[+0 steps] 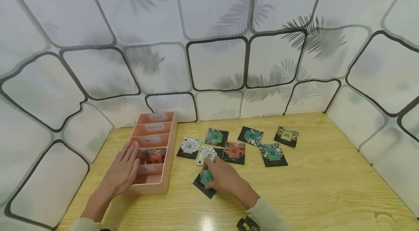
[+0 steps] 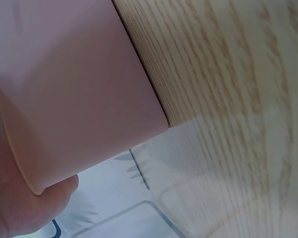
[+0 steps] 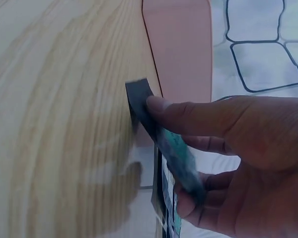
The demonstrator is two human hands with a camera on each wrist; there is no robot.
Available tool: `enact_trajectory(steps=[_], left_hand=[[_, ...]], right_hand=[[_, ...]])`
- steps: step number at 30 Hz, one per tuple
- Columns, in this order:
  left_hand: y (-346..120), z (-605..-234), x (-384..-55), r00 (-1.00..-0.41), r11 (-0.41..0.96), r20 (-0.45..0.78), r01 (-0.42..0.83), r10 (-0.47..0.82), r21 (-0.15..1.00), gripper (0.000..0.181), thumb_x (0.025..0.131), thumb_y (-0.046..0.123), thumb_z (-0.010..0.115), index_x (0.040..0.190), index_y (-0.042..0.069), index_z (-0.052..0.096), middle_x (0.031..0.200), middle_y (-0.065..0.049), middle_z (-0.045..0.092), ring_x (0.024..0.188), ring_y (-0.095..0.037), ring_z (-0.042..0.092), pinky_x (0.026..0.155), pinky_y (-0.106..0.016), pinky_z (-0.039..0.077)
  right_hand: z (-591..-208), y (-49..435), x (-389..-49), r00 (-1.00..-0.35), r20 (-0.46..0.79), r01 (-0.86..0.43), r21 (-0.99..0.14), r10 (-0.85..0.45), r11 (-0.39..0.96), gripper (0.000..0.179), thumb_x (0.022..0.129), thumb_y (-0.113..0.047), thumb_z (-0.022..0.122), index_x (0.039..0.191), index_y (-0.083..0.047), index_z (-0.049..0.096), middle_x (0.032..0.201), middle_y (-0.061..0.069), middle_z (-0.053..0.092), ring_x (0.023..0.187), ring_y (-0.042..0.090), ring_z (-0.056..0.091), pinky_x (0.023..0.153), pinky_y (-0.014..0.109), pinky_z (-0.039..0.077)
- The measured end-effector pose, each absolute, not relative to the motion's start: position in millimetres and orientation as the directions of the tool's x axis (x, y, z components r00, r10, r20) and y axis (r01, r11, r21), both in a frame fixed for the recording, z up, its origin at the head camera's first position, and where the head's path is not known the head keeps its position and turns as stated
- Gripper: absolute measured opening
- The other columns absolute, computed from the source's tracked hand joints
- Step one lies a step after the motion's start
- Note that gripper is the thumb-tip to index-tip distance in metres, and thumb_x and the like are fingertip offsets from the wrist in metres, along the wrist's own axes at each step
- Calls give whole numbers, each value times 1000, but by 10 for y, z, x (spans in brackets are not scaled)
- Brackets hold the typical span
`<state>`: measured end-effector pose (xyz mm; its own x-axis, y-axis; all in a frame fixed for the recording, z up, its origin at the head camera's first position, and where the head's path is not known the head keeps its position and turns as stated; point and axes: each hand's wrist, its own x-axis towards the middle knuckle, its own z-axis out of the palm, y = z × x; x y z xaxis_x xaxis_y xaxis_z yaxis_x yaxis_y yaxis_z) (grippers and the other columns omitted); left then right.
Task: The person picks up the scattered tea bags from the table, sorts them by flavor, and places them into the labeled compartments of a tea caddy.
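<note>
My right hand (image 1: 224, 176) pinches a small flat black packet with a green label (image 1: 207, 178), thumb on one edge and fingers on the other. In the right wrist view this packet (image 3: 141, 106) is tilted over the wooden table. My left hand (image 1: 122, 167) rests along the left rim of a pink divided box (image 1: 171, 143), its fingers nearly straight. The left wrist view shows that box's outer wall (image 2: 79, 99) with part of the hand (image 2: 25, 213) at its rim. A red-labelled packet (image 1: 155, 156) lies in one compartment.
Several packets lie on the table (image 1: 314, 187): white-labelled ones (image 1: 189, 147), a red one (image 1: 234, 152), green ones (image 1: 273, 154) and a yellow-labelled one (image 1: 286, 135). Labels mark the box's compartments. Patterned curtain-like walls (image 1: 216, 63) enclose the back and sides.
</note>
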<state>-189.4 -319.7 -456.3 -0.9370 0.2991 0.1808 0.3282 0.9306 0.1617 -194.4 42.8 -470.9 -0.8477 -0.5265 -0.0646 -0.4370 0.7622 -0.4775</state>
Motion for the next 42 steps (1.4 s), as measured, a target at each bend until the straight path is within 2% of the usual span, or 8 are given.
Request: enact_trajectory(steps=[7,14,21,27,31,36,40,42], left_hand=[[-3190,-4557,-1904,-934,931,188,334,305,146,56,110,17,39,154,-15,29,162,-31,27,152,-49,17,117,-66,22],[-3201,-4561,-1895,-938,932,181,325,296,162,56,110,18,38,155,-15,28,162,-32,27,152,-49,16,117,-66,21],[-3200,-4559,-1887,-943,931,177,312,281,187,56,110,18,38,156,-13,27,162,-31,26,152,-48,15,118,-66,20],[-3196,-4559,-1887,-946,933,167,308,279,188,56,111,19,37,156,-13,27,163,-30,26,153,-48,15,118,-66,20],[-3206,-4563,-1875,-949,934,157,301,274,194,57,111,19,37,156,-13,26,163,-31,25,152,-48,15,118,-66,19],[-3217,-4558,-1872,-950,932,159,299,270,204,57,111,19,38,156,-13,27,163,-31,25,153,-48,14,118,-65,18],[-3210,-4566,-1892,-948,930,159,304,275,209,57,111,19,37,156,-13,26,163,-31,24,153,-47,13,119,-64,18],[-3205,-4569,-1899,-948,929,158,304,275,211,57,111,19,37,156,-13,26,163,-31,24,153,-48,13,119,-64,18]], right_hand=[[-4668,522,-2036,-810,24,-477,-608,-585,635,30,87,-9,83,106,-17,60,92,-6,61,72,10,50,65,28,45],[-4609,627,-2084,-772,57,-501,-666,-632,552,28,94,5,66,111,-17,61,107,-4,63,81,13,52,72,31,45],[-4562,728,-2129,-791,98,-488,-695,-603,528,24,95,2,69,109,-17,63,114,-2,66,84,13,55,75,36,47],[-4493,802,-2134,-820,178,-496,-696,-544,520,15,94,-6,74,103,-18,71,105,-3,71,57,8,46,87,47,49],[-4469,834,-2136,-826,222,-505,-700,-518,505,11,96,-16,74,104,-23,71,111,-7,71,77,11,60,86,50,35],[-4414,865,-2127,-833,262,-491,-756,-488,433,15,93,-21,79,105,-21,70,111,-8,69,110,21,65,97,52,45],[-4362,911,-2131,-832,285,-494,-772,-476,400,18,92,-13,78,108,-17,71,111,-5,69,112,21,65,94,47,54],[-4342,941,-2145,-831,300,-502,-766,-468,401,17,93,-13,77,109,-17,73,112,-4,71,96,16,67,83,39,56]])
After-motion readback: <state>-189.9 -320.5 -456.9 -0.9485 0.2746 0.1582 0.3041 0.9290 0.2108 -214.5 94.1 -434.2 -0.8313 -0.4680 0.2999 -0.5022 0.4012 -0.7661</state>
